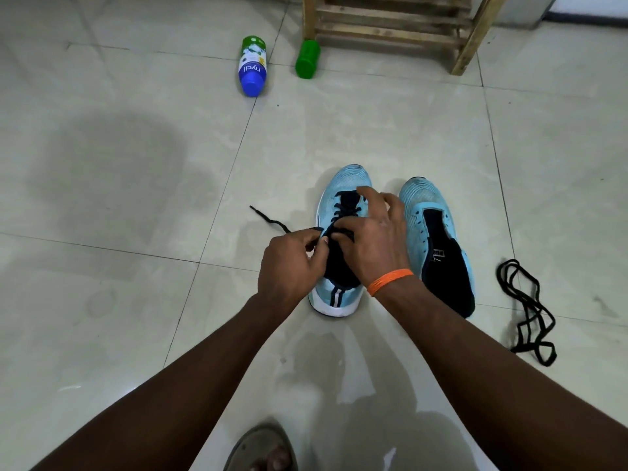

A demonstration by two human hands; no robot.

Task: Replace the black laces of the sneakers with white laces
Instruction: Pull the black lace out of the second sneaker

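Your left hand (292, 263) pinches the black lace (268, 220) at the near holes of the left shoe (350, 180). Your right hand (373, 239) lies spread on top, pressing down. The lace is soft and floppy, so grab it close to the holes. The floor (136, 283) gives room on the left; the other shoe (424, 202) sits just right.

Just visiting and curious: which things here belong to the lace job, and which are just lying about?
Job: laced sneaker, threaded black lace, unlaced sneaker, loose black lace, left hand, right hand.
Lying about: blue bottle, green bottle, wooden rack.
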